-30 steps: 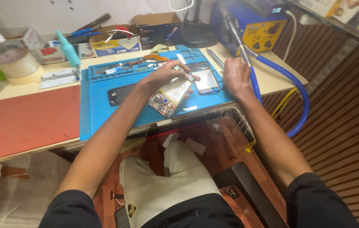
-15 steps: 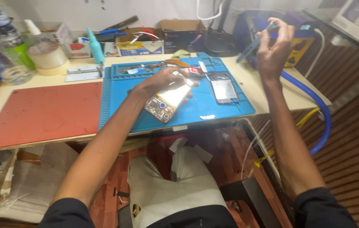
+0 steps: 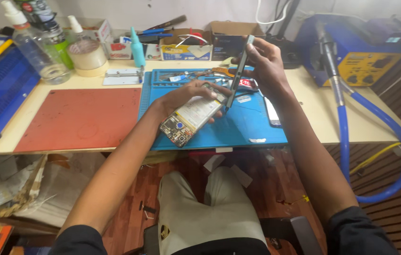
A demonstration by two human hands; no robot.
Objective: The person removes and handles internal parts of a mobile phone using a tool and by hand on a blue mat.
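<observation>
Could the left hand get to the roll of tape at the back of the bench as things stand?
Probably not freely: the left hand is holding the opened phone on the blue mat. The tape roll itself stands unblocked beyond the red mat.

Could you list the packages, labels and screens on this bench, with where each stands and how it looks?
Cardboard box: back centre, open, yellow and blue printed front.
Dark box: right of it, brown flaps open.
Spray bottle: back left, clear, white nozzle.
Opened phone: under the left hand on the blue mat, pale battery label showing.
Phone screen: on the mat's right side, dark, flat.
Blue station: back right, yellow panel.
</observation>
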